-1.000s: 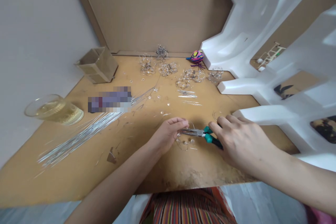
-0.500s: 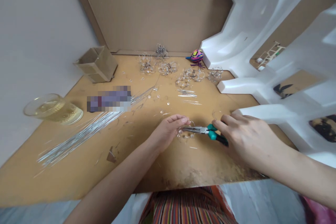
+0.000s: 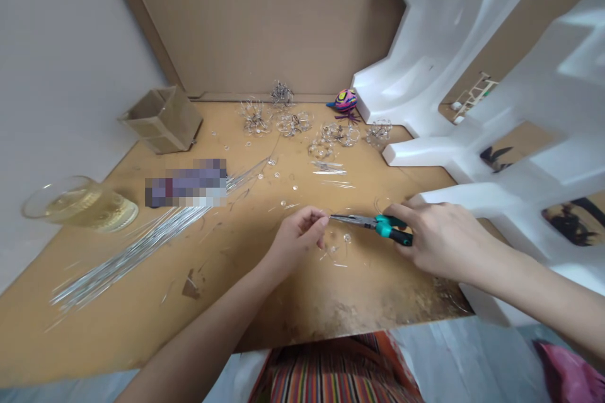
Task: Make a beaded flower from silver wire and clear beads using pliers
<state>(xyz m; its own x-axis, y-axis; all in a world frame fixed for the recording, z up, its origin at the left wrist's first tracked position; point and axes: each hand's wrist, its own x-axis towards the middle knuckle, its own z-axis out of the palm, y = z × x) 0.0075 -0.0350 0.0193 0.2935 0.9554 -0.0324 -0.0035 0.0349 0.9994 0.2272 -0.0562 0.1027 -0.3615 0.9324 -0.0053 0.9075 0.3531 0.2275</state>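
My right hand [image 3: 432, 233] is closed around needle-nose pliers [image 3: 366, 221] with green and black handles. The pliers point left, and their narrow tip meets the fingertips of my left hand [image 3: 300, 232]. Thumb and forefinger of that left hand pinch a thin wire, mostly hidden by the fingers. Just below the pliers' jaws is a clear bead [image 3: 347, 238], with fainter beads and wire bits near it; whether these hang from the held wire I cannot tell. Short cut wires [image 3: 329, 168] lie on the tabletop beyond my hands.
A bundle of long silvery wires [image 3: 127, 261] lies at the left, near a glass of pale liquid [image 3: 101, 208] and an open cardboard box [image 3: 165, 126]. Coiled wire-and-bead pieces [image 3: 293, 122] stand at the back. White moulded plastic [image 3: 420, 151] borders the right side.
The pliers' tip has come up to the left fingertips, where before it was over a beaded wire loop below them. The view has shifted slightly to the right.
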